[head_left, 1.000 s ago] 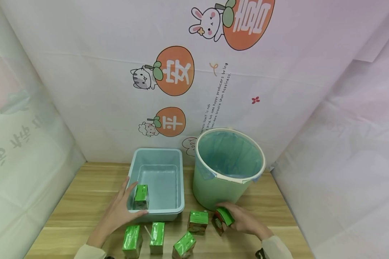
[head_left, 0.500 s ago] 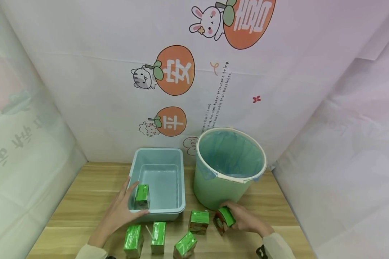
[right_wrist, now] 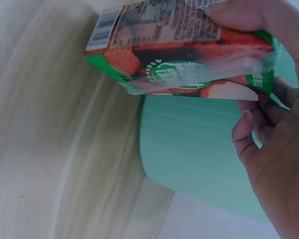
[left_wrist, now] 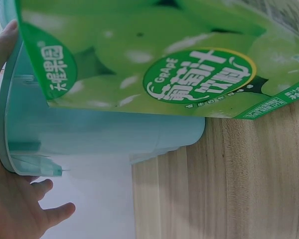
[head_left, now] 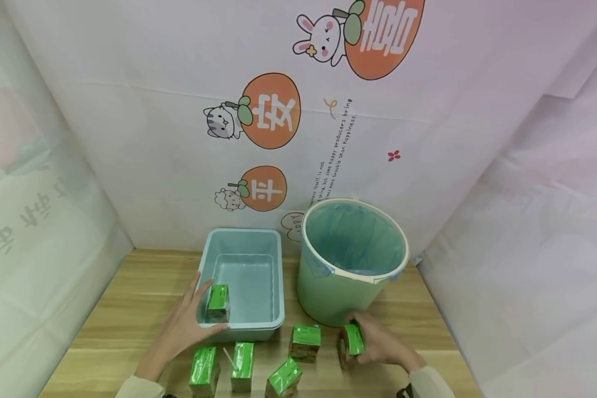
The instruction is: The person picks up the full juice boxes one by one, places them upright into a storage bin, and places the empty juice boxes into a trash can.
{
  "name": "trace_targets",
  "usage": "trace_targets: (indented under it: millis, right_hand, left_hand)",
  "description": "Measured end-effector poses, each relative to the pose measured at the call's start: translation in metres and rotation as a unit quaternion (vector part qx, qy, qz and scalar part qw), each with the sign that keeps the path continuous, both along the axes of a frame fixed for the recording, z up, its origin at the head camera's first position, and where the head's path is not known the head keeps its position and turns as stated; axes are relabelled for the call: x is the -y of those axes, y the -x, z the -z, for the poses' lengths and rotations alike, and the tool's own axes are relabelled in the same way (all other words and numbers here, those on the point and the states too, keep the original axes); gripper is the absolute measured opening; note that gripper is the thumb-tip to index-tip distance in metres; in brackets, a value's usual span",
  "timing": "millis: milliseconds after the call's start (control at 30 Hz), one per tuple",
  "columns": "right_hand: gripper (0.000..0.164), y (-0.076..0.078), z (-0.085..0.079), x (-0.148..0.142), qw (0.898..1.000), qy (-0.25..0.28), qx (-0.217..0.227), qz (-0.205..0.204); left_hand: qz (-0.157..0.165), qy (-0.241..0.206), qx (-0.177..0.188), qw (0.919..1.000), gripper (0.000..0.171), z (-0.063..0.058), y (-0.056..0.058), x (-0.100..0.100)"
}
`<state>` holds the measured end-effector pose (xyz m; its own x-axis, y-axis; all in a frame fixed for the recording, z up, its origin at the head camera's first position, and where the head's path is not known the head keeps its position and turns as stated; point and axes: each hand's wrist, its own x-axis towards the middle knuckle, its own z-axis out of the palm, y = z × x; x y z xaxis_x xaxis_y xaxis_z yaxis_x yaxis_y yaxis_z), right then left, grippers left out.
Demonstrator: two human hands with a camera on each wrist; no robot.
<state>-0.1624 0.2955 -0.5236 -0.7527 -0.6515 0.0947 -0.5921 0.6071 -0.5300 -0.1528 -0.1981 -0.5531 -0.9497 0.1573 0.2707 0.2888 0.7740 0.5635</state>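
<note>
My right hand (head_left: 378,340) grips a juice box (head_left: 350,340) with a green top, low in front of the bin. In the right wrist view, the thumb lies on its printed side, and clear film and red fruit show on the carton. My left hand (head_left: 184,323) rests at the front left corner of a blue-grey basin (head_left: 279,276), fingers spread along the rim. Inside that basin stands one green-topped juice box (head_left: 219,304). A green grape juice box (left_wrist: 119,59) fills the top of the left wrist view, near the left hand.
Right of the basin stands a green bin (head_left: 323,293) lined with a bag. Along the front of the wooden table are more juice boxes: one (head_left: 204,370) at left, one (head_left: 242,362) with a white straw (head_left: 230,358), one (head_left: 283,377) turned askew, and one (head_left: 305,340) before the bin.
My right hand has shifted slightly right with its juice box, which has turned from slanting to more upright. The left hand has stayed at the basin's corner.
</note>
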Motion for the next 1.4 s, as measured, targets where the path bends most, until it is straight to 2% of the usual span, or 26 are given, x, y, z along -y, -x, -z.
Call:
trace_targets:
  millis: [133, 233, 533, 800, 933, 1200, 1400]
  right_hand:
    - [0.070, -0.004, -0.015, 0.002, 0.998, 0.015, 0.048, 0.022]
    - [0.072, -0.009, -0.027, 0.004, 0.997, 0.030, 0.060, 0.030]
    - [0.071, -0.019, -0.065, 0.016, 0.999, 0.028, 0.008, 0.018]
    - [0.069, -0.026, -0.093, 0.040, 0.998, 0.051, 0.022, -0.010]
    - [0.068, -0.022, -0.105, 0.056, 0.998, 0.064, 0.005, -0.019]
    - [0.068, -0.005, -0.129, 0.095, 0.998, 0.046, -0.017, -0.035]
    - [0.068, 0.005, -0.138, 0.126, 0.998, 0.038, -0.027, -0.042]
  left_hand:
    - [-0.002, 0.002, -0.003, 1.0000, 0.116, 0.000, 0.000, 0.000]
    - [-0.003, 0.002, -0.002, 1.0000, 0.116, 0.000, 0.000, 0.000]
    - [-0.002, 0.000, 0.001, 1.0000, 0.117, 0.001, 0.000, -0.001]
    - [0.001, -0.004, -0.002, 1.0000, 0.117, 0.001, 0.001, -0.001]
    - [-0.002, -0.003, 0.001, 1.0000, 0.118, 0.001, 0.001, -0.001]
    - [-0.001, -0.005, 0.005, 1.0000, 0.117, -0.002, 0.001, -0.001]
    - [0.002, -0.005, 0.005, 1.0000, 0.117, -0.002, -0.001, 0.000]
